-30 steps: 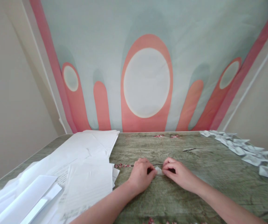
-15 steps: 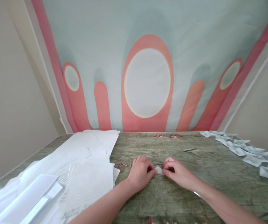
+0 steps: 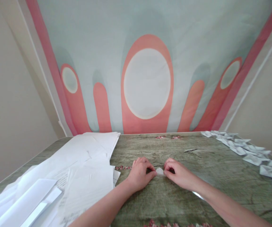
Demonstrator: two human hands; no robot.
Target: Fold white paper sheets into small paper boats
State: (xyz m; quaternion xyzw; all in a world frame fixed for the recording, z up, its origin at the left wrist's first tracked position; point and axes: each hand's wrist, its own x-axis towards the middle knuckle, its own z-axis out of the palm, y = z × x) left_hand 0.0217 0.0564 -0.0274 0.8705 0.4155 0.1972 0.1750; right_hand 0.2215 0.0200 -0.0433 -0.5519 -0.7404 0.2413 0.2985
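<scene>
Between my two hands, low over the middle of the table, is a small piece of folded white paper [image 3: 159, 171]. Its left end is pinched by the thumb and fingers of my left hand [image 3: 141, 172]. My right hand [image 3: 176, 171] pinches the opposite end in the same way. Only the middle of the paper shows; fingertips cover both ends. A bracelet [image 3: 198, 195] shows on my right wrist.
White paper sheets [image 3: 88, 186], some printed, lie piled on the left, with folded white strips [image 3: 29, 201] on top. Several folded paper pieces [image 3: 251, 158] run in rows along the right. A patterned backdrop [image 3: 185, 37] rises behind the wood-grain table [image 3: 221, 176].
The paper's top now looks lower and more rounded, where it was pointed. Both hands keep their pinch on it. The whole view has shifted slightly.
</scene>
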